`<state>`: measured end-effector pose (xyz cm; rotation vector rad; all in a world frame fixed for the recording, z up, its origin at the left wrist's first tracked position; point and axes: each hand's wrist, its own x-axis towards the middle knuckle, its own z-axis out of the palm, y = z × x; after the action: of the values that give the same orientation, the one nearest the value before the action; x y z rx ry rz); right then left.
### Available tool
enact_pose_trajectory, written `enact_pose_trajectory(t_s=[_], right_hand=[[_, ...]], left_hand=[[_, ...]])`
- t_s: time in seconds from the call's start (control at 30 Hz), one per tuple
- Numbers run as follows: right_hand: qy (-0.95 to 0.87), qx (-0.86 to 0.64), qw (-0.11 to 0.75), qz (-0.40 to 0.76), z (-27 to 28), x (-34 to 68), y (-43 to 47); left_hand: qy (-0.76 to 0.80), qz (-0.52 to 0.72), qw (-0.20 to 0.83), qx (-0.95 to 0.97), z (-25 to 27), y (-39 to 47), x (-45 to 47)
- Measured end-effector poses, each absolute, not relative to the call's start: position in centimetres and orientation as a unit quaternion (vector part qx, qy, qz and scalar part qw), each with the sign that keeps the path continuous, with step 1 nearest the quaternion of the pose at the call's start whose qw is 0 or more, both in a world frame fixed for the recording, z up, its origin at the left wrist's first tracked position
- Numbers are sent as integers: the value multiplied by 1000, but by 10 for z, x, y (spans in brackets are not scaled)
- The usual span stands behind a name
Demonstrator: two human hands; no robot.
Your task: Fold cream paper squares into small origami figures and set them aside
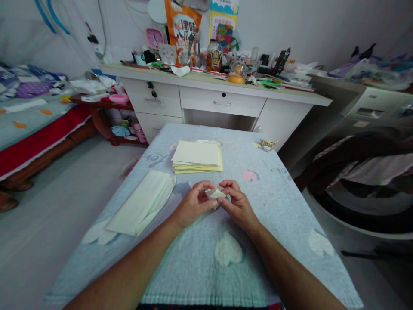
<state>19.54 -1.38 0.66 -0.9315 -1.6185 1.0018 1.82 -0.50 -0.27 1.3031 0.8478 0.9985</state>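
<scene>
Between my two hands is a small folded piece of pale paper (216, 193), its top showing pointed, diamond-like folds. My left hand (197, 200) pinches its left side with thumb and fingers. On the opposite side, my right hand (237, 200) grips the paper the same way, thumb toward me. The fingers hide parts of its edges. Just beyond my hands lies a stack of cream and yellow paper sheets (196, 153). To the left of my left forearm, a long, pale green folded bundle of paper (142, 202) rests at a slant.
A light blue patterned cloth (274, 215) covers the table. Near its far right corner sits a small patterned folded item (268, 145). Behind stands a white desk (222, 101) crowded with jars and bags. A washing machine (371, 112) is at right, a bed (41, 125) at left.
</scene>
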Motion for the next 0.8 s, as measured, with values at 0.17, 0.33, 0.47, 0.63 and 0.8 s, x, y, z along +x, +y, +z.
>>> enact_pose_trajectory(t_s=[0.17,0.33,0.47,0.63,0.8], right_hand=[[-671,-382,497,397,4,195,-15],[-613,-401,529,427,1,193,-15],[-599,-422,499,463,4,193,-15],[-583,-406,484,510,5,193,-16],[-569,-407,488,522,4,194,-16]], left_hand=[[365,447,602,552,0,-5,19],[408,464,503,605,2,-6,16],[431,467,449,628,6,-8,17],[425,457,467,627,8,-9,19],[430,420,484,637,6,-7,18]])
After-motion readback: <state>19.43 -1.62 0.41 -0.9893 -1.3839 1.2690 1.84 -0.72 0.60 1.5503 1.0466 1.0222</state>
